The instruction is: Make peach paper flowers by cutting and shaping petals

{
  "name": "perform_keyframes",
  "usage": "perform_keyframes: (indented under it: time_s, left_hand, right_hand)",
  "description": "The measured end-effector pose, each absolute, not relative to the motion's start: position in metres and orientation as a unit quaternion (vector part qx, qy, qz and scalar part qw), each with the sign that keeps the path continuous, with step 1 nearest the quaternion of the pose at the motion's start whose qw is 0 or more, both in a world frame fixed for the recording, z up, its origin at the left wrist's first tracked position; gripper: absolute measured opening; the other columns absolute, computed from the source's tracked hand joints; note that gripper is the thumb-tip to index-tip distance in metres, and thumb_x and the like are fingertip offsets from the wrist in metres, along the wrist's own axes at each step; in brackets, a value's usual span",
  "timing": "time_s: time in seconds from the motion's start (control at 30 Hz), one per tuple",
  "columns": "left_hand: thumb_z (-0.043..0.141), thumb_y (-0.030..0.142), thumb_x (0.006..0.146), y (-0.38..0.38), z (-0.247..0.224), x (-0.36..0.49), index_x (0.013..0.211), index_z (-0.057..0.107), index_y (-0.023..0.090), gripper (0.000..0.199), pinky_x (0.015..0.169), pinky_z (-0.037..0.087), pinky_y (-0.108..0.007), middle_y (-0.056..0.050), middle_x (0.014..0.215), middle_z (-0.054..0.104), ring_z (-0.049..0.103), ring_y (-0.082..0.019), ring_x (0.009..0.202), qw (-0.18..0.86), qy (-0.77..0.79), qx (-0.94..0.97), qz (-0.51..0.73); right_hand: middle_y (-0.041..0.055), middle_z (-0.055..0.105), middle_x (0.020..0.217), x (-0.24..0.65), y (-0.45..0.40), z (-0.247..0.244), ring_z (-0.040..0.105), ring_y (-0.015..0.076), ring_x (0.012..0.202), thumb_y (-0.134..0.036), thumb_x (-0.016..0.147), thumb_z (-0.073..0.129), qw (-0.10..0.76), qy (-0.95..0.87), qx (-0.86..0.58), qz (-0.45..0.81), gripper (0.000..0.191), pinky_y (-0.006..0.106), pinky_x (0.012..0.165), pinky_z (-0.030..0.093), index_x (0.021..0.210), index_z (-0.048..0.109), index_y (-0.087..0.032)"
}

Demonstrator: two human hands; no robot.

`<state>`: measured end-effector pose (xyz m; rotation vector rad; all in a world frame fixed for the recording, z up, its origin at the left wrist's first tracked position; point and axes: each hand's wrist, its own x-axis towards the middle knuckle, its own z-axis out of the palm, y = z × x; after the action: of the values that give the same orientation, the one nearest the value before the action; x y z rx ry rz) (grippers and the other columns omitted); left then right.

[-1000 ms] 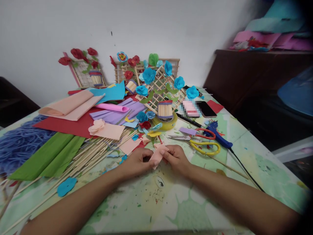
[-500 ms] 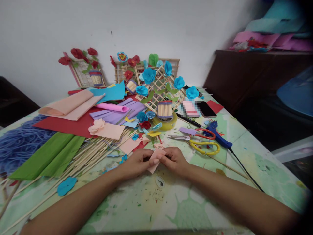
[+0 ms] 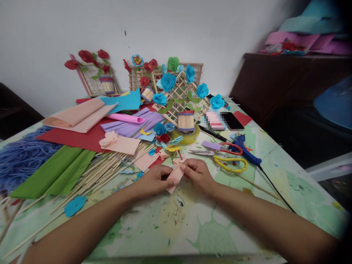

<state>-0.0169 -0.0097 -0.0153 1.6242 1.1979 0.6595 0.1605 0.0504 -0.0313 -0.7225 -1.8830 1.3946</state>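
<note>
Between my hands is a small piece of peach paper (image 3: pixel 175 176), held tilted above the table's front half. My left hand (image 3: pixel 156 180) pinches its lower left part, the thumb lying across the front. With thumb and fingers closed, my right hand (image 3: pixel 198 175) grips the upper right corner. Just beyond the hands lie peach paper scraps (image 3: pixel 145 160). To the right rest scissors (image 3: pixel 231 163) with red and yellow handles, and a blue glue gun (image 3: pixel 247 154). A peach paper flower (image 3: pixel 109 140) sits on a peach sheet to the left.
A stick lattice (image 3: pixel 180 91) with blue paper flowers stands at the back, by a yellow tape roll (image 3: pixel 189 136). Thin sticks (image 3: pixel 110 168), green paper (image 3: pixel 55 172) and blue yarn (image 3: pixel 27 157) cover the left side. A phone (image 3: pixel 232 121) lies at right.
My right hand has shifted slightly up along the peach paper, and its thumb has moved away from the left thumb. More of the paper's face shows. The camera view has shifted slightly.
</note>
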Motion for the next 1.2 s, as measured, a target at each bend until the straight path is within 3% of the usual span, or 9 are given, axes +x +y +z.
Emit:
perform_keyframes:
  time_s: [0.23, 0.5, 0.63, 0.87, 1.03, 1.2]
  left_hand:
    - [0.056, 0.044, 0.076, -0.011, -0.009, -0.016, 0.059, 0.047, 0.015, 0.035, 0.051, 0.025, -0.022, 0.002, 0.064, 0.037, 0.036, -0.01, 0.061, 0.434, 0.491, 0.718, 0.233]
    - [0.056, 0.046, 0.075, -0.012, -0.011, -0.015, 0.061, 0.044, 0.016, 0.036, 0.047, 0.019, -0.022, 0.005, 0.058, 0.03, 0.028, -0.008, 0.054, 0.455, 0.534, 0.668, 0.25]
    - [0.058, 0.043, 0.074, -0.012, -0.014, -0.015, 0.061, 0.049, 0.015, 0.032, 0.049, 0.023, -0.021, 0.003, 0.061, 0.037, 0.034, -0.01, 0.057, 0.426, 0.51, 0.704, 0.253]
    - [0.065, 0.036, 0.069, -0.013, -0.009, -0.014, 0.067, 0.056, 0.015, 0.023, 0.053, 0.032, -0.021, 0.001, 0.066, 0.048, 0.043, -0.012, 0.061, 0.466, 0.49, 0.687, 0.267]
    - [0.056, 0.044, 0.076, -0.011, -0.011, -0.019, 0.08, 0.064, 0.014, 0.031, 0.055, 0.034, -0.022, -0.001, 0.069, 0.054, 0.047, -0.014, 0.064, 0.489, 0.451, 0.671, 0.327]
    - [0.05, 0.043, 0.082, -0.009, -0.019, -0.017, 0.081, 0.066, 0.013, 0.033, 0.055, 0.033, -0.022, -0.002, 0.068, 0.055, 0.046, -0.014, 0.064, 0.504, 0.476, 0.635, 0.34]
  right_hand:
    - [-0.0041, 0.041, 0.052, 0.161, 0.053, -0.032, 0.036, 0.0089, 0.051, -0.037, 0.083, 0.051, 0.377, -0.685, -0.303, 0.544, 0.032, 0.022, 0.05, 0.028, 0.058, 0.048, -0.017]
    - [-0.0034, 0.046, 0.054, 0.161, 0.053, -0.031, 0.04, 0.0094, 0.052, -0.046, 0.079, 0.053, 0.384, -0.658, -0.254, 0.596, 0.033, 0.023, 0.051, 0.031, 0.064, 0.05, -0.017]
    - [-0.004, 0.042, 0.051, 0.16, 0.053, -0.032, 0.036, 0.0084, 0.049, -0.044, 0.077, 0.056, 0.355, -0.681, -0.267, 0.582, 0.037, 0.022, 0.048, 0.027, 0.054, 0.046, -0.017]
    - [-0.0039, 0.044, 0.052, 0.159, 0.056, -0.035, 0.037, 0.0087, 0.05, -0.04, 0.078, 0.056, 0.4, -0.624, -0.3, 0.6, 0.032, 0.022, 0.049, 0.028, 0.058, 0.047, -0.017]
    - [-0.0035, 0.041, 0.054, 0.158, 0.054, -0.034, 0.035, 0.0085, 0.051, -0.044, 0.077, 0.054, 0.329, -0.681, -0.273, 0.595, 0.034, 0.021, 0.048, 0.026, 0.059, 0.047, -0.016]
    - [-0.0035, 0.038, 0.054, 0.158, 0.052, -0.03, 0.034, 0.0088, 0.053, -0.044, 0.078, 0.052, 0.295, -0.75, -0.251, 0.536, 0.035, 0.022, 0.048, 0.026, 0.057, 0.047, -0.016]
